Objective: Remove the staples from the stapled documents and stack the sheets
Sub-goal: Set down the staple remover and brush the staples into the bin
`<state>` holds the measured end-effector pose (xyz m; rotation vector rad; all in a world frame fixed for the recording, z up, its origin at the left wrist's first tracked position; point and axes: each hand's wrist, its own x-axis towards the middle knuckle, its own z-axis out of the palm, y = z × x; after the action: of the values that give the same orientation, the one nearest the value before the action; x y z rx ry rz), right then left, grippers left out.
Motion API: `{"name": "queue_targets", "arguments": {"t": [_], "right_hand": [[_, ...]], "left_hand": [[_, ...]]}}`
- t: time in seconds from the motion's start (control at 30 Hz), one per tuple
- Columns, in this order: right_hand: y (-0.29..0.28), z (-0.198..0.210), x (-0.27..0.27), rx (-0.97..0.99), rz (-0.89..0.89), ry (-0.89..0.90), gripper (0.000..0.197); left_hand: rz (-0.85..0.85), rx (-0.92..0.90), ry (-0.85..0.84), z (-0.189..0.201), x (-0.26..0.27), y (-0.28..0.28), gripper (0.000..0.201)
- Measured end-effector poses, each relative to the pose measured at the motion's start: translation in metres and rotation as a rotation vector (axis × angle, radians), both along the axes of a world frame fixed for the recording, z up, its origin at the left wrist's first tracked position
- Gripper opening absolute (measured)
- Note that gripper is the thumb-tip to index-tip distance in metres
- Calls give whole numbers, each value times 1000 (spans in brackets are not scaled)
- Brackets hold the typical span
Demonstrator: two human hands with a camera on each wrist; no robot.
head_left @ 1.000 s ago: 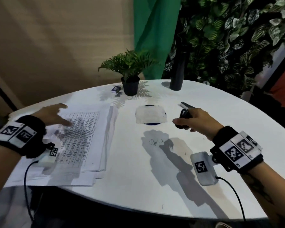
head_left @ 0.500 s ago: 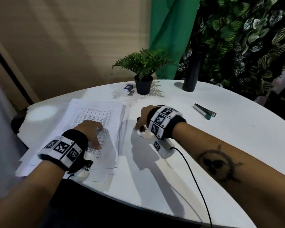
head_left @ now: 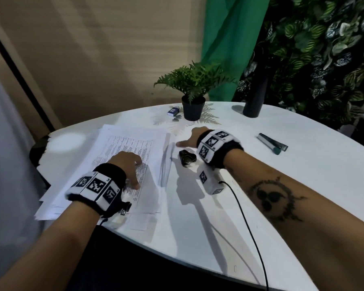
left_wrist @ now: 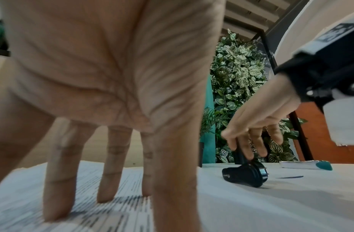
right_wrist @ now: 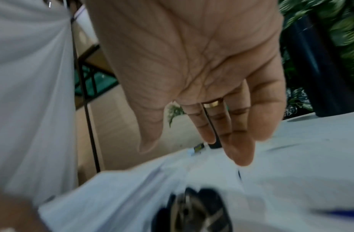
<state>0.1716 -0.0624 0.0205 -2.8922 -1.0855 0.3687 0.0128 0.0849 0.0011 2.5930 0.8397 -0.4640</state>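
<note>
Left fingers (left_wrist: 56, 180) straight and spread apart, tips pressing down on the top printed sheet of the paper stack (head_left: 132, 148). Left hand (head_left: 125, 164) holding nothing, just resting there. Right fingers (right_wrist: 240, 141) straight and loose too, close together, reaching toward the stack's right edge, clamped on nothing. Right hand (head_left: 190, 137) up off the white table (head_left: 219, 217), just past the black staple remover (head_left: 187, 157). Remover lying on the table near the right wrist, between both hands, just right of the stack. Cannot tell if any finger touches it. Stack a bit messy, edges fanned out, at the left side of the table. Farther back, a small potted plant (head_left: 192, 97), with a little blue box (head_left: 172, 111) and a strip of staples (head_left: 177, 118) to its left. Dark bottle (head_left: 253, 101) far right. Two pens (head_left: 272, 142) lying to the right, well apart from the hands.
</note>
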Motion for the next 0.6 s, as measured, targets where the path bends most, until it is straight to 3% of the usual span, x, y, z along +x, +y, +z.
{"name": "queue_targets", "arguments": {"t": [0.03, 0.17, 0.3, 0.4, 0.5, 0.6], "right_hand": [[-3, 5, 8, 42, -53, 22, 54], [-58, 44, 27, 210, -229, 163, 48], [-153, 60, 10, 689, -441, 295, 31], [-223, 35, -30, 968, -601, 289, 25], [-282, -12, -80, 1182, -807, 215, 15], [-325, -52, -110, 1351, -1057, 27, 15]], "left_hand": [[0, 3, 6, 0, 0, 0, 80], [-21, 7, 38, 6, -2, -1, 76], [-50, 17, 26, 18, -3, -17, 58], [-190, 90, -91, 23, 1, -58, 70], [-394, -49, -231, 20, 7, -128, 70], [-592, -253, -336, 3, 13, -207, 66]]}}
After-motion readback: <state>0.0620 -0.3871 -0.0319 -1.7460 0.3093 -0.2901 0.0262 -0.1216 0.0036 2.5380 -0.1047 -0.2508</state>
